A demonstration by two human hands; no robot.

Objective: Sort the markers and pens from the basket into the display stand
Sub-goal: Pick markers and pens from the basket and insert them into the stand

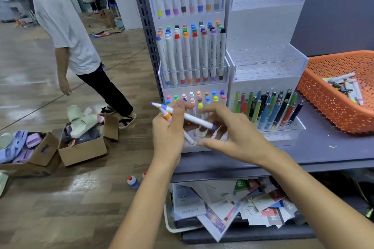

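My left hand (pixel 169 129) grips two white markers, a blue-tipped one (pixel 194 119) lying across the fingers and an orange-banded one (pixel 168 116) beneath it. My right hand (pixel 228 133) hovers just right of them, fingers spread and relaxed near the blue marker's end, holding nothing. Both hands are in front of the lowest row of the clear display stand (pixel 192 79), which is filled with coloured markers. A second stand (pixel 265 79) to its right holds pens in its bottom tier. The orange basket (pixel 332 107) at the right holds several markers (pixel 348 87).
The stands and basket sit on a grey shelf (pixel 323 147). Below it lies a bin of papers (pixel 222 212). On the wooden floor at left are cardboard boxes of slippers (pixel 81 137) and a bottle (pixel 132 182). A person in a white shirt (pixel 66 26) stands there.
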